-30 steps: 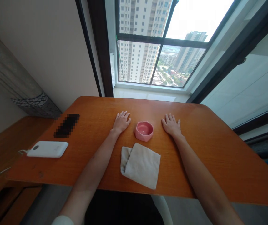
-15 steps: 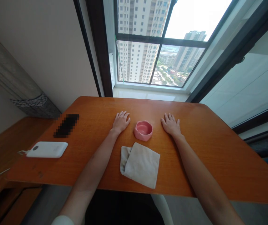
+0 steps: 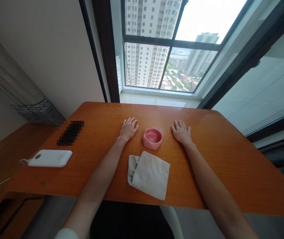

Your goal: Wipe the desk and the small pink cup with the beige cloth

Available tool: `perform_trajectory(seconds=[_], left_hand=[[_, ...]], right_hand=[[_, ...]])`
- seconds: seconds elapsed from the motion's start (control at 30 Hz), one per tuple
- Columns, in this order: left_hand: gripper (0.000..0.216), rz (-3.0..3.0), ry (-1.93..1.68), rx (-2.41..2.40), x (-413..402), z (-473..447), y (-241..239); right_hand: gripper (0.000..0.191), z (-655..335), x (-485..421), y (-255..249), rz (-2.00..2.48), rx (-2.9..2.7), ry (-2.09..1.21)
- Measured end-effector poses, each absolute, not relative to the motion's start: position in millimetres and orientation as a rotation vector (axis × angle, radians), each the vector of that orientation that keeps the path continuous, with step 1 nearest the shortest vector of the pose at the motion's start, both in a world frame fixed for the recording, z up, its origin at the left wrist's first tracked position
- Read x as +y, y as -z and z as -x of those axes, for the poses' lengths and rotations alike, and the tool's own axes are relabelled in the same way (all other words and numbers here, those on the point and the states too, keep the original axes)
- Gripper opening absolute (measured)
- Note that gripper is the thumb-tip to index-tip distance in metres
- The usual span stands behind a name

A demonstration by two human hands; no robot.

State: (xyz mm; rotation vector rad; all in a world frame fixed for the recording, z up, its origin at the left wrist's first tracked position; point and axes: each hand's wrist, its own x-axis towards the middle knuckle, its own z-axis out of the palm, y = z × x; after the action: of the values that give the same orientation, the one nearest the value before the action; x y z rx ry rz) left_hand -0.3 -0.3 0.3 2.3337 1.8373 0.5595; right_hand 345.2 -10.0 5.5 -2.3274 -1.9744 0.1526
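Between my two hands stands a small pink faceted bowl (image 3: 152,138), with nothing visible inside it. My left hand (image 3: 128,128) lies palm down on the wooden table (image 3: 221,159), fingers apart, just left of the bowl and not touching it. On the bowl's other side, my right hand (image 3: 181,131) rests flat with its fingers spread, also apart from the bowl. A folded greyish-white cloth (image 3: 149,175) lies nearer to me, in front of the bowl and between my forearms. Neither hand holds anything.
At the table's left side lie a white power bank (image 3: 50,158) with a cable and, behind it, a dark pixelated object (image 3: 70,133). A window (image 3: 169,43) is beyond the far edge. A grey curtain (image 3: 36,103) hangs at the left.
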Motion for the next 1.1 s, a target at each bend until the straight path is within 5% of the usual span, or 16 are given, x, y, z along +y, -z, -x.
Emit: perform_trajectory(seconds=[0.8,1.1], left_hand=[[0.05,-2.326,-0.556,1.833,-1,0,-2],[0.05,-2.334,-0.568,1.833,0,0,1]], right_hand=[[0.075,-342,-15,-10,2.295,-1.94,-0.198],[0.071,-253,-122,-83,1.785,-1.864,0.237]])
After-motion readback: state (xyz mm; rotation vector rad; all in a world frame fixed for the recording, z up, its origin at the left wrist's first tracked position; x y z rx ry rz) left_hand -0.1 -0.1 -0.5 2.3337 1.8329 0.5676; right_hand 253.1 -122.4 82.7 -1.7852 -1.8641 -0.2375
